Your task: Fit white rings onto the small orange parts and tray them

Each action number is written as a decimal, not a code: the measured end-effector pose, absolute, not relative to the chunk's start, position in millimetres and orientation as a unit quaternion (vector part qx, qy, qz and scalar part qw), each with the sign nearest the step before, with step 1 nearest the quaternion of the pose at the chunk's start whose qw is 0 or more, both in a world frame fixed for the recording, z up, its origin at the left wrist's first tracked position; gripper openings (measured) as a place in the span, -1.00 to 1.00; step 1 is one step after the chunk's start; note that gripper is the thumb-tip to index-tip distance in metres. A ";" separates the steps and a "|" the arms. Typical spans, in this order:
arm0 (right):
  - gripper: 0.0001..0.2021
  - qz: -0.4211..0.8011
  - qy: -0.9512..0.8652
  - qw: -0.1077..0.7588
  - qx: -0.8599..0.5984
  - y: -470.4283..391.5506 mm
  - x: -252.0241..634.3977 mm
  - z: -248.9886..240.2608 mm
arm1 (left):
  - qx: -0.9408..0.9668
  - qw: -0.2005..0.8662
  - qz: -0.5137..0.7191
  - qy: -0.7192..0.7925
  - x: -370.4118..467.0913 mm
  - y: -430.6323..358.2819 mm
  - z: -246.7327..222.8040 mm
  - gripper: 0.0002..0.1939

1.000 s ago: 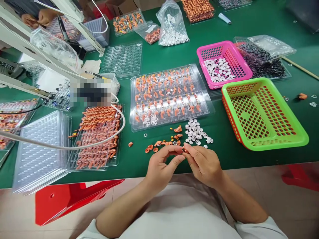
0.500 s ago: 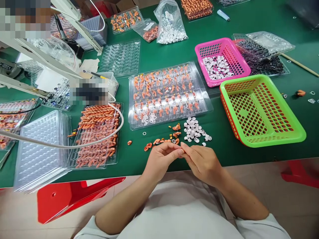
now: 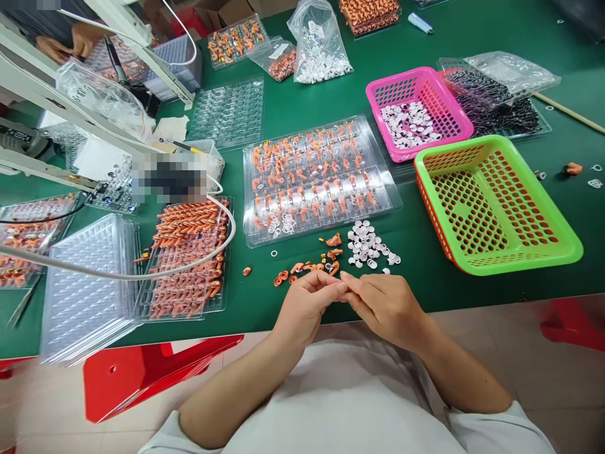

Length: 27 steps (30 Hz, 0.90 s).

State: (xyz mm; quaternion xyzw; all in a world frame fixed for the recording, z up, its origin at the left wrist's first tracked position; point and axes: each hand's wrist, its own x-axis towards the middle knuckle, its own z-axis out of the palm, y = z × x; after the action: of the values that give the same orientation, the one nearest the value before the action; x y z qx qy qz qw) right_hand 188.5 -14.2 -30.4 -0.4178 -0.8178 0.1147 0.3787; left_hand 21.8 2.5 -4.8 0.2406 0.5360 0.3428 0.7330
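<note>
Lying near the table's [image 3: 265, 306] front edge, loose orange parts [image 3: 297, 268] come first; next, the left hand [image 3: 306, 304] pinches; white caps [image 3: 366, 244] follow; then the right hand [image 3: 388, 308] pinches, fingertips meeting the left's; anything held is hidden.

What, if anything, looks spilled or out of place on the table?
Nothing looks damaged. A lone orange part lies right of the green basket, far from the loose orange parts near the left hand. A single white ring lies on the table, apart from the ring cluster on the tray. Both look stray.
</note>
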 end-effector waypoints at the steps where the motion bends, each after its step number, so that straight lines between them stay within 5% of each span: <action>1: -0.76 0.116 -0.817 0.378 -0.419 -14.4 188.6 -30.1 | 0.235 0.736 0.343 0.534 22.3 2.4 -4.8 -0.79; 17: -0.71 0.224 -0.756 0.421 -0.450 -20.7 178.9 -44.7 | 0.157 0.781 0.361 0.485 21.5 -1.9 -5.8 -0.81; 27: -0.73 0.181 -0.793 0.404 -0.418 -22.6 180.5 -47.3 | 0.163 0.783 0.356 0.483 18.1 -5.3 -11.2 -0.80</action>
State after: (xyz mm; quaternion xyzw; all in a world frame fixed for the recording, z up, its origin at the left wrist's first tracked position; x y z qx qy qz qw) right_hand 180.5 -22.6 -47.3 -0.4181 -0.7934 0.1814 0.4036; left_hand 18.1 -5.3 -11.2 0.1632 0.4829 0.3559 0.7833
